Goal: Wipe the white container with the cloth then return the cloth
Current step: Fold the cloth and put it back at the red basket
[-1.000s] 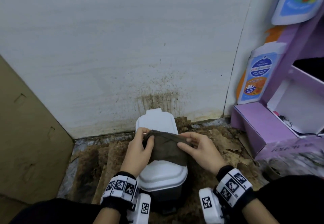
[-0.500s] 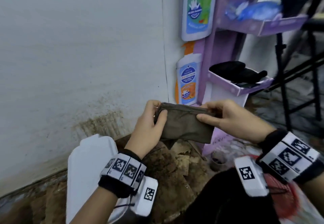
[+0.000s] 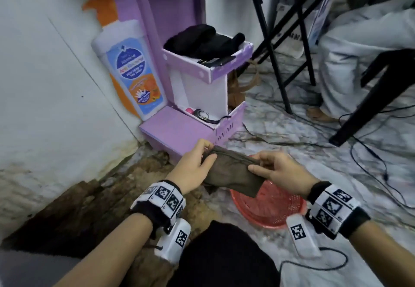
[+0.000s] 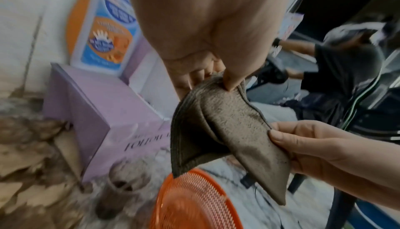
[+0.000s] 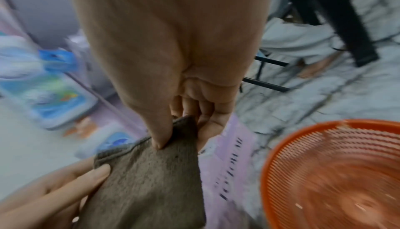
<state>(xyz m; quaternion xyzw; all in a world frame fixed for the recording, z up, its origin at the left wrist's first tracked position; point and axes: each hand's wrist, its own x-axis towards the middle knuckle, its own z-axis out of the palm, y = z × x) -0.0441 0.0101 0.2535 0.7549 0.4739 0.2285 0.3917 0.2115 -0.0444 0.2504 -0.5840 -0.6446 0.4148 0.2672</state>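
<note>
A folded brown cloth point(image 3: 233, 173) hangs stretched between both hands, above the near rim of an orange mesh basket point(image 3: 271, 208). My left hand point(image 3: 195, 165) pinches its left top corner between thumb and fingers. My right hand point(image 3: 271, 170) pinches the right top corner the same way. In the left wrist view the cloth point(image 4: 227, 135) droops over the basket point(image 4: 190, 203). The right wrist view shows the thumb pressed on the cloth point(image 5: 147, 181), with the basket point(image 5: 337, 172) to the right. The white container is out of view.
A purple and white shelf stand point(image 3: 197, 98) with dark cloths on its upper tray stands just beyond the hands, against the white wall point(image 3: 45, 84). Torn brown cardboard point(image 3: 89, 208) covers the floor at left. Black chair legs point(image 3: 280, 51), cables and a seated person are at the right.
The view has swung right, away from the white container. Both hands have carried the cloth from over the container to above the orange basket, keeping the same two-handed pinch.
</note>
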